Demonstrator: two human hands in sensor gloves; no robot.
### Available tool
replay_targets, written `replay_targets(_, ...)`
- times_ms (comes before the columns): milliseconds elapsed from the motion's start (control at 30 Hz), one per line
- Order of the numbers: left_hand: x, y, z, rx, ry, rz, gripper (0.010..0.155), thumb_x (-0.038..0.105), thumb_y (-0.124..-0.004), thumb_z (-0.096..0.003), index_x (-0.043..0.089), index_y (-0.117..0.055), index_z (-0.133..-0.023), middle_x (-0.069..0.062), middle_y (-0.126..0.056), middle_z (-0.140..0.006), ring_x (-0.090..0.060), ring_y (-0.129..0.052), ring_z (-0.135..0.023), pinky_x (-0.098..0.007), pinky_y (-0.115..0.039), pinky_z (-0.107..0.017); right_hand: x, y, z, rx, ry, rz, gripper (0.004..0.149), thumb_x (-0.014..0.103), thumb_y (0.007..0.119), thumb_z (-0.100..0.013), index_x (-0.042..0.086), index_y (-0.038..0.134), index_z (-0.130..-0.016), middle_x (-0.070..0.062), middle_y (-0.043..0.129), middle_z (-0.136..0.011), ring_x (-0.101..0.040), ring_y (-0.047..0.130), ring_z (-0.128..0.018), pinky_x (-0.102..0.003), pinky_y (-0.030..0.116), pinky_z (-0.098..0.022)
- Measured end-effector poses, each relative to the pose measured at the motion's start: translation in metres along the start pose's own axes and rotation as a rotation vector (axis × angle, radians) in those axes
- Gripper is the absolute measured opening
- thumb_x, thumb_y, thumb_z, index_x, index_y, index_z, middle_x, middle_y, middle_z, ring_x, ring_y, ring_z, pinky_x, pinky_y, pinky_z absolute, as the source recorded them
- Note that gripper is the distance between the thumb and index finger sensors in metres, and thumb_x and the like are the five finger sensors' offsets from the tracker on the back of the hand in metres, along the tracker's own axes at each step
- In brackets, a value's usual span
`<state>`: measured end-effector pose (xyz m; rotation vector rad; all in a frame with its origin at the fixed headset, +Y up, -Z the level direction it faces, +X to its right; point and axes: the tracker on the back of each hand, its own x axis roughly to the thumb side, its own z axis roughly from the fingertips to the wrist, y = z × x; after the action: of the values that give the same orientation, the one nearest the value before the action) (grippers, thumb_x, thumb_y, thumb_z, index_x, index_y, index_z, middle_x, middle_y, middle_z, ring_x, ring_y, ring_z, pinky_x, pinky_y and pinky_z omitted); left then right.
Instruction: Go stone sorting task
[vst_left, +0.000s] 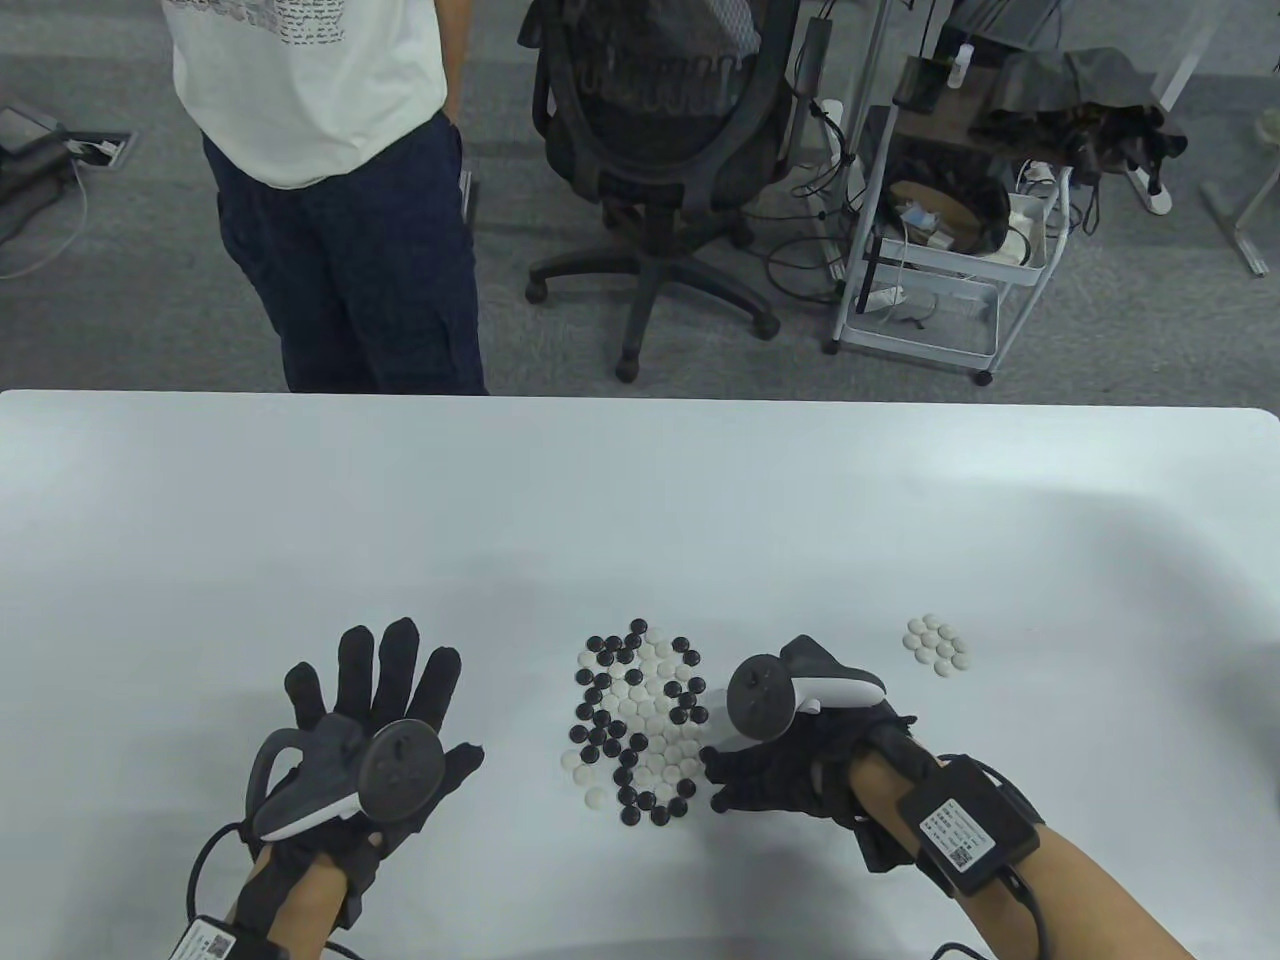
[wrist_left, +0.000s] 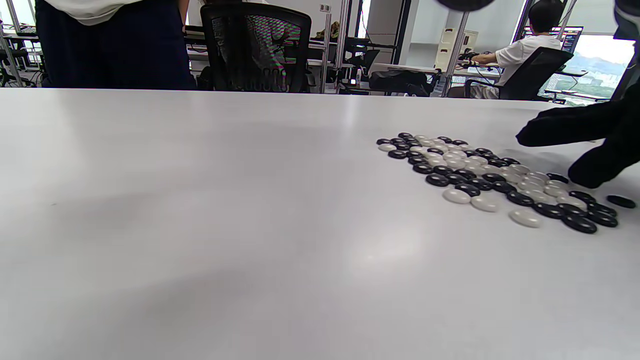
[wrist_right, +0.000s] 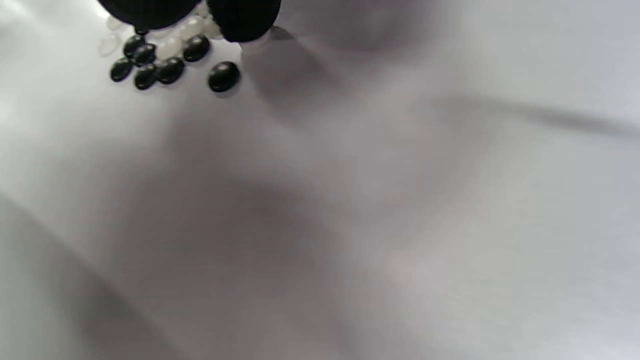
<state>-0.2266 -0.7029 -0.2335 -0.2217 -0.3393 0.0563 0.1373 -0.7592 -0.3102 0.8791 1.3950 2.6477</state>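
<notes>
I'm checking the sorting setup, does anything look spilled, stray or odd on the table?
Nothing looks damaged. The mixed pile of black and white Go stones is unsorted, as expected; a small white-stone cluster sits apart, tidy. One black stone lies slightly off the pile's near edge.

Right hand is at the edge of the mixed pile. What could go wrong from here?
1. The right hand works at the tight mixed pile; its fingertips are broad next to the stones, so a pick may drag neighbours along or catch a black one.
2. A loose black stone lies apart beside the hand and could get knocked further away.
3. The sorted white cluster has no container; a dropped stone might scatter it.
</notes>
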Motion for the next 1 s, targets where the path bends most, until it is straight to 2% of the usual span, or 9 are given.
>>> replay_targets(567, 0.002, 0.000, 0.000, -0.007, 0.004, -0.009, 0.078, 0.054, -0.044, -0.0634, 0.011, -0.010, -0.119, -0.035, 0.010, -0.117, -0.064, 0.008, -0.097, -0.086, 0.000, -0.052, -0.105, 0.012, 0.057, -0.071, 0.305, -0.141, 0.057, 0.051, 0.054, -0.055, 0.028, 0.052, -0.108, -0.022, -0.004, -0.108, -0.055, -0.012, -0.088, -0.082, 0.007, -0.056)
replay_targets(1000, 0.002, 0.001, 0.001, 0.001, 0.003, -0.007, 0.078, 0.054, -0.044, -0.0634, 0.011, -0.010, -0.119, -0.035, 0.009, -0.117, -0.064, 0.008, -0.098, -0.086, 0.000, -0.052, -0.152, 0.013, 0.076, -0.103, 0.448, -0.232, 0.057, 0.050, 0.055, -0.056, 0.028, 0.053, -0.108, -0.022, -0.004, -0.108, -0.054, -0.012, -0.088, -0.082, 0.007, -0.056)
